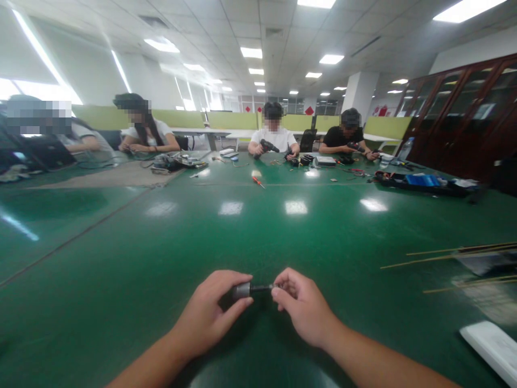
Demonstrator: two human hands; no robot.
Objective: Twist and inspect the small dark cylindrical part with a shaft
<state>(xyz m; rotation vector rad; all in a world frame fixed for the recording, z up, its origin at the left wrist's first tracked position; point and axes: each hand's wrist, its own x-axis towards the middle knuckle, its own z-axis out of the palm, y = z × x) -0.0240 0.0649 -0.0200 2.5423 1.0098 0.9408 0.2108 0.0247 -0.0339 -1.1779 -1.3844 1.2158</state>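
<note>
Low over the green table (258, 226), my left hand (208, 318) is closed around a small grey cylindrical part (241, 291). A thin dark shaft (262, 289) sticks out of that part to the right. My right hand (302, 307) pinches the far end of the shaft with thumb and fingers. Both hands meet at the bottom centre of the head view. What sits at the shaft's tip is hidden by my right fingers.
Thin wooden sticks (448, 254) lie at the right, with a white flat object (490, 347) near the bottom right corner. Several people sit at the far side with tools; one holds a dark drill (267, 146). A red-handled screwdriver (257, 181) lies mid-table.
</note>
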